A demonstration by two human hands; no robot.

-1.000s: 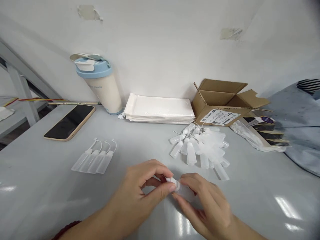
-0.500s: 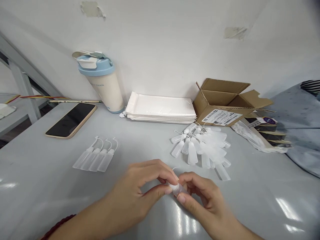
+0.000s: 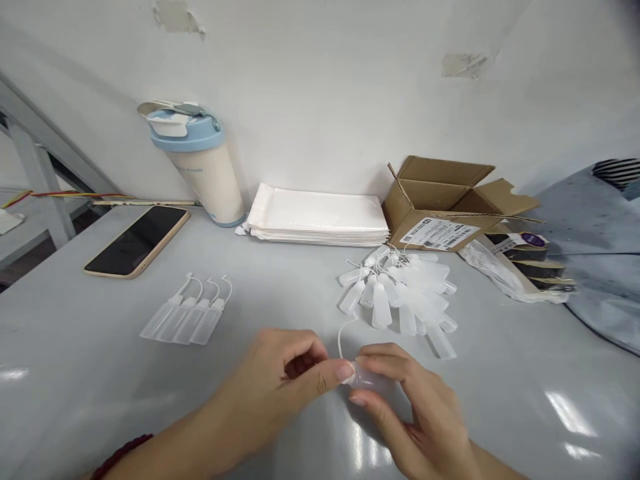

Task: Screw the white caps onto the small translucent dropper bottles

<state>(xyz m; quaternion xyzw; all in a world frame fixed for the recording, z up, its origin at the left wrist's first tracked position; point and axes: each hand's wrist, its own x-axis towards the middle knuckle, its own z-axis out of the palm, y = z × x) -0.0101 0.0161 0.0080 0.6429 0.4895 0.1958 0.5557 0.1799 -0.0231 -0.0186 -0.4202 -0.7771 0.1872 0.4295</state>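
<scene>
A small translucent plastic bottle (image 3: 371, 380) lies sideways between my hands, just above the grey table. My left hand (image 3: 293, 377) pinches its white cap end between thumb and curled fingers. From that end a thin white strap curves up and away. My right hand (image 3: 410, 393) grips the bottle's body, thumb below and fingers above. Left of my hands, several similar bottles (image 3: 184, 320) lie side by side in a row with their straps pointing away. A loose heap of such bottles (image 3: 410, 290) is beyond my right hand.
Along the wall stand a cream tumbler with a blue lid (image 3: 205, 163), a stack of white packets (image 3: 317, 217) and an open cardboard box (image 3: 435, 213). A phone (image 3: 137, 241) lies at left. Right of the box are a plastic-wrapped pack (image 3: 523, 267) and a person's light blue clothing (image 3: 595, 247).
My left fingers have shifted on the cap, and the strap now stands out in plain view. My right fingers have spread along the bottle's body. The view has turned slightly.
</scene>
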